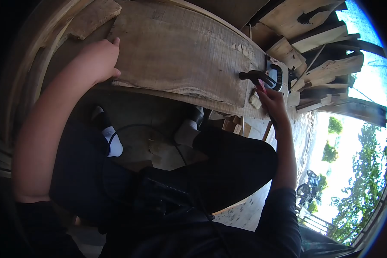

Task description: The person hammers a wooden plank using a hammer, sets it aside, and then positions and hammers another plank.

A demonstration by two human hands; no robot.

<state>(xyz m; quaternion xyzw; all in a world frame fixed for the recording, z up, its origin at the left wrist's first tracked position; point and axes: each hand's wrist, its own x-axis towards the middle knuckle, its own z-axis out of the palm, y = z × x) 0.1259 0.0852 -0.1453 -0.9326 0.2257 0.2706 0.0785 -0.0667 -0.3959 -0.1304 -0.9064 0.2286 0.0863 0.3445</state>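
A wide wooden board [176, 47] with rough grain lies across in front of me. At its left end is my left hand [102, 59], thumb and one finger at the board's edge, apart from each other; the remaining fingers are hidden. My right hand [271, 102] is closed around the reddish handle of a claw hammer [257, 76], whose dark head is over the board's right end. Close by the hammer lies a small pale, brush-like piece [255, 99]. Behind the hammer head sits a white and black object [274, 74], partly covered.
Stacked wood offcuts [318, 47] crowd the upper right. A broken-edged wood piece [92, 19] lies at upper left. Below the board are my feet, a dark cable [137, 125] and wood scraps [231, 124]. A motorcycle [309, 188] stands outside at right.
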